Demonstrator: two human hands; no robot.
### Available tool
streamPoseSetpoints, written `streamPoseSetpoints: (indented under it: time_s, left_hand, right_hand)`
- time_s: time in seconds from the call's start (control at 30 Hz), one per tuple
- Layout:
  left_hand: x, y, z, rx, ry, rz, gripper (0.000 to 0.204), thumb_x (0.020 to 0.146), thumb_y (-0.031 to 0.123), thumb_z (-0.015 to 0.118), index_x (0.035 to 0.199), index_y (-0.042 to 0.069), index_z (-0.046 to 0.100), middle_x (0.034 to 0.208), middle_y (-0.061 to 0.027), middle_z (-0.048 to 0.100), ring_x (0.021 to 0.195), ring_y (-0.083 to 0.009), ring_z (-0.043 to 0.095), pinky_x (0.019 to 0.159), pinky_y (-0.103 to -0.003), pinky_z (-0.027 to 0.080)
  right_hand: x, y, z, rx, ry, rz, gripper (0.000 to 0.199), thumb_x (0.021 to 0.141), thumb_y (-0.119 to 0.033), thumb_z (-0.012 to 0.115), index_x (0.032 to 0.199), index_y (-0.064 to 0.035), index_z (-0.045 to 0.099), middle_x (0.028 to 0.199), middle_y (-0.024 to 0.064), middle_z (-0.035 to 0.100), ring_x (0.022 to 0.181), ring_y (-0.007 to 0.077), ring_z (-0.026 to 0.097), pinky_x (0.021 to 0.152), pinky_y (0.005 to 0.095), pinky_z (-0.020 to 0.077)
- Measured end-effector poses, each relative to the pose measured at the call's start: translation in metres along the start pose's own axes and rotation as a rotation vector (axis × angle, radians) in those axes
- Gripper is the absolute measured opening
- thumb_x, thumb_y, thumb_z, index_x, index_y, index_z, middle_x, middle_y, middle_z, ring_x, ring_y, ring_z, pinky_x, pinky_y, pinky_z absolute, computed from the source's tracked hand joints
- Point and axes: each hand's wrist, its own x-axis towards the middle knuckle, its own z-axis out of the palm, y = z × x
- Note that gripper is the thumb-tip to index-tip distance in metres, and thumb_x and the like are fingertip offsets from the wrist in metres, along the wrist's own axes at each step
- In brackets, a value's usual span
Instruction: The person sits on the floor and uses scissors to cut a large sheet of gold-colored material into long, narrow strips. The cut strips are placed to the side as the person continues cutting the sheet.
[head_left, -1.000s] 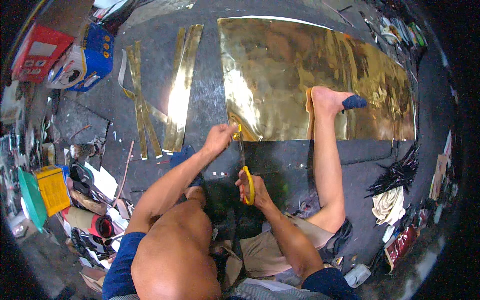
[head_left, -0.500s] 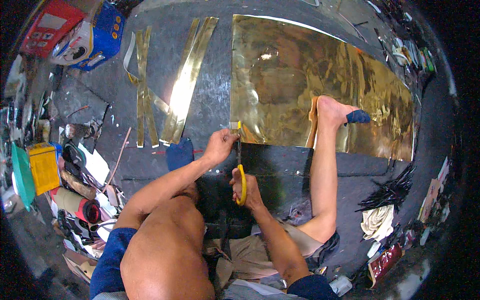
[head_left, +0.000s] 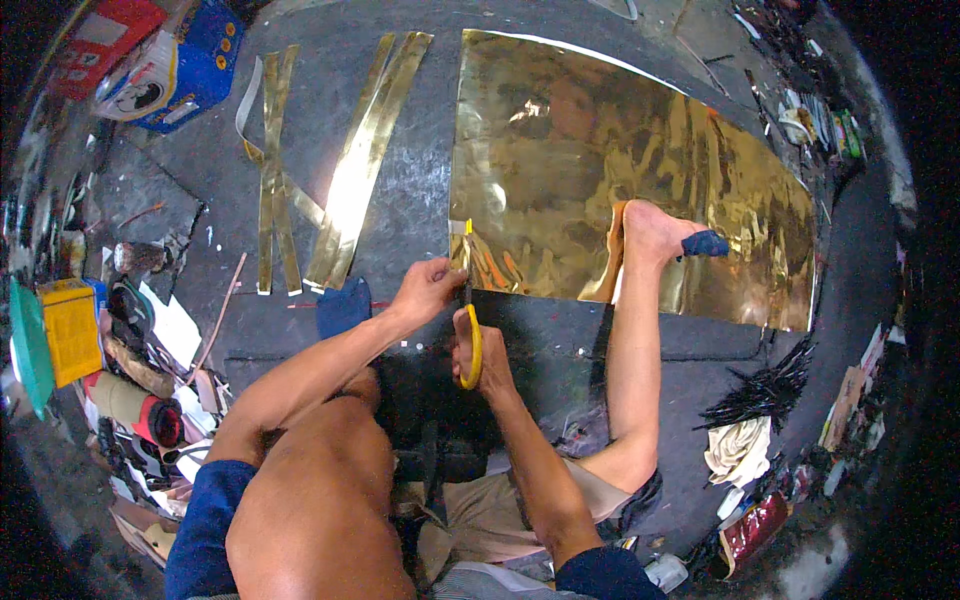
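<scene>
A large shiny gold sheet (head_left: 560,150) lies on the dark floor ahead of me. At its near left corner, my left hand (head_left: 428,293) pinches the edge of the sheet between thumb and fingers. My right hand (head_left: 492,358) is closed around the yellow handle of a pair of scissors (head_left: 474,345). The scissor blades point away from me and lie at the sheet's left edge, partly hidden by my left fingers. To the left are long cut gold strips (head_left: 370,160), with another crossed pair of strips (head_left: 267,190) beside them.
My bare right foot (head_left: 655,230) rests on the sheet, a dark blue band around its toes. A blue and red box (head_left: 180,75) stands far left. Clutter with a yellow box (head_left: 70,335) lines the left side. Dark scraps (head_left: 765,385) and a cream cloth (head_left: 738,450) lie right.
The scissors and my right hand have moved forward along the sheet's left edge. My left hand keeps its pinch near the corner. The whole view has shifted slightly.
</scene>
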Motion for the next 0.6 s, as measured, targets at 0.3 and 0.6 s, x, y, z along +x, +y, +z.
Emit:
streamPoseSetpoints:
  time_s: [0.3, 0.6]
  left_hand:
    - [-0.014, 0.04, -0.008, -0.154, -0.078, -0.186, 0.018, 0.096, 0.016, 0.049, 0.094, 0.003, 0.062, 0.065, 0.004, 0.052, 0.053, -0.0033, 0.041, 0.046, -0.021, 0.031]
    - [-0.026, 0.052, -0.017, -0.108, -0.103, -0.102, 0.021, 0.094, 0.021, 0.052, 0.097, 0.003, 0.061, 0.066, 0.005, 0.05, 0.055, -0.0034, 0.04, 0.047, -0.023, 0.031]
  right_hand:
    - [0.063, -0.016, -0.006, -0.038, 0.048, -0.337, 0.074, 0.083, -0.072, 0.039, 0.066, -0.002, 0.055, 0.05, 0.0057, 0.05, 0.039, 0.014, 0.051, 0.036, 0.0289, 0.0403]
    - [0.123, -0.102, -0.019, -0.284, 0.239, -0.314, 0.075, 0.089, -0.067, 0.033, 0.073, 0.0009, 0.062, 0.058, 0.0114, 0.055, 0.059, 0.0186, 0.05, 0.056, 0.0415, 0.0403]
